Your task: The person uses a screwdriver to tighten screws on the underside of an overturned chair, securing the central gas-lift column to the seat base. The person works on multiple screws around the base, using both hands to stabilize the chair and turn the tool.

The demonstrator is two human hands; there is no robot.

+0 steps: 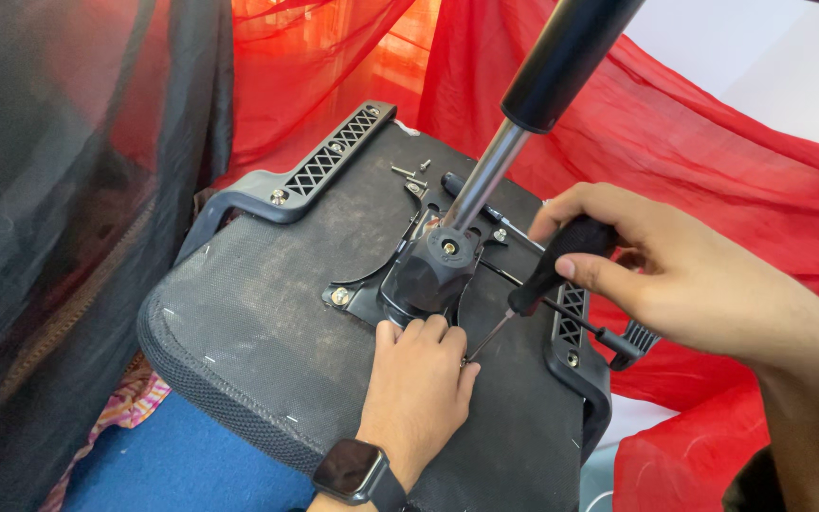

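Note:
An office chair seat [267, 313] lies upside down, its black fabric underside facing up. A black metal mechanism plate [424, 275] with a gas-lift cylinder [485, 175] rising from it sits at the middle. My right hand [675, 275] grips the black handle of a screwdriver [552, 265], whose thin shaft slants down to a point by the plate's near corner. My left hand [419, 389], with a dark smartwatch [353, 471] on the wrist, rests flat on the seat, fingertips pinched at the screwdriver tip; any screw there is hidden.
Two black armrest brackets show, one at the seat's far left [310, 175] and one at the right [575, 351]. Loose screws [409, 175] lie on the seat behind the cylinder. Red sheer fabric [675, 123] hangs behind; dark cloth [40, 190] on the left.

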